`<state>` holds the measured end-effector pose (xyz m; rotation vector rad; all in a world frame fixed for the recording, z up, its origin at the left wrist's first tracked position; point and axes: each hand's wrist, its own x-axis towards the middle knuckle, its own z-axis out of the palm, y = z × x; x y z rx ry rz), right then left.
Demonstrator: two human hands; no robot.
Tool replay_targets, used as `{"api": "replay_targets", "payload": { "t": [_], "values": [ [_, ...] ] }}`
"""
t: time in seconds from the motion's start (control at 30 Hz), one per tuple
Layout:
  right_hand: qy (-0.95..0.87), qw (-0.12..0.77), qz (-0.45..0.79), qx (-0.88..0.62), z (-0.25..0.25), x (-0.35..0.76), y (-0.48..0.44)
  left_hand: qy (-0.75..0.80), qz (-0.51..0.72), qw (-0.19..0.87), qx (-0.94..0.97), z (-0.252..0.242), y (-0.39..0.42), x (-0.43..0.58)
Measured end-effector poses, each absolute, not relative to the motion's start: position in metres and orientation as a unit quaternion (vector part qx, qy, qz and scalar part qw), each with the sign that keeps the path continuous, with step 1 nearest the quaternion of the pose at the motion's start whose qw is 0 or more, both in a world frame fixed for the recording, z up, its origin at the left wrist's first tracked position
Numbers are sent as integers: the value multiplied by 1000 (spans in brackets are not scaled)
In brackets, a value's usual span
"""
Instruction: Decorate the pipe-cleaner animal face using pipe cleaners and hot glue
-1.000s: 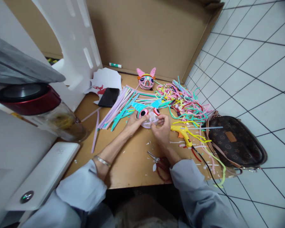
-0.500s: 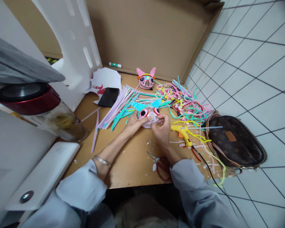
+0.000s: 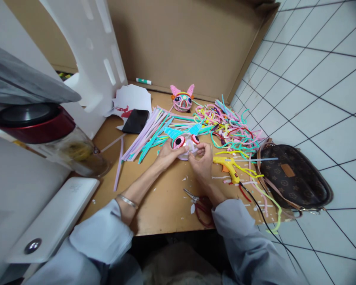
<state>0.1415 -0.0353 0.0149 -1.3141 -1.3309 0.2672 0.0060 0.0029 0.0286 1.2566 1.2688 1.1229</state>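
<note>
Between my hands is a pipe-cleaner animal head (image 3: 178,142) with blue ears and round pink, red and black eyes. My left hand (image 3: 169,154) grips it from the left, thumb pressed on its front below one eye. At its lower right, my right hand (image 3: 202,158) has thumb and fingers pinched against the front; any small piece in that pinch is hidden. A similar finished-looking head with pink ears (image 3: 182,101) stands at the back. To the right of my right hand lies a yellow glue gun (image 3: 230,166). Red-handled scissors (image 3: 199,206) rest below my right wrist.
Straight pipe cleaners (image 3: 148,136) lie left of centre, and a tangled heap (image 3: 231,126) lies at right. A black phone (image 3: 135,121), a white power bank (image 3: 56,217), a lidded bottle (image 3: 74,150) and a brown bag (image 3: 296,174) surround the work. The glue gun's cord (image 3: 264,217) trails off the table.
</note>
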Motion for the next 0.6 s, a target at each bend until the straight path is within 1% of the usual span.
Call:
{"api": "replay_targets", "payload": {
  "t": [0.37, 0.6],
  "values": [
    [-579, 588, 140, -547, 9, 146, -34, 532, 472, 493, 501, 21, 9, 6],
    [-579, 583, 132, -554, 7, 145, -33, 521, 476, 500, 501, 25, 5, 7]
  ]
}}
